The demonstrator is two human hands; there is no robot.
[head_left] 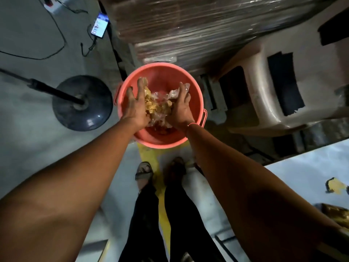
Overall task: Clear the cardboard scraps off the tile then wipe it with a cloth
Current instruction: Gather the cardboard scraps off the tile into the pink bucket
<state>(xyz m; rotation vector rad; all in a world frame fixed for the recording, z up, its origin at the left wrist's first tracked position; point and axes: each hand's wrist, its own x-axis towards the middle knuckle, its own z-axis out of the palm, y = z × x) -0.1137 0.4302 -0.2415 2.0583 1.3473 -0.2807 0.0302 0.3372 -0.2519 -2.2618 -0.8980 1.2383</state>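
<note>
Scraps: one mixed wad of tan cardboard pieces and clear plastic film, pressed between both palms directly over the mouth of the bucket. No clear long axis; wad roughly as deep as wide. Lies straight below and between the palms, inside the rim line, so release likely drops it into the bucket without sideways travel.

Left hand: fingers spread, palm turned inward against the wad's left side. Right hand: fingers curled over film at the wad's right side. Clamping jointly, neither closed into a fist. Equally near the load; no lead hand apparent.

Bucket: one, pink, upright on the floor just ahead of the feet, some debris already at the bottom.

Tile: one pale slab, lower right, well apart from the bucket, nearer the right arm. More scraps on it: one loose tan piece and one larger brown piece at the frame edge, partly cut off. Two counted; more possibly out of view.

Cloth: none visible.

Judged stage: clearing in progress, wiping not yet begun. Next move calls for parting the palms, then turning right toward the tile.

Surroundings: one stand base, one phone, one wrapped stack.
</note>
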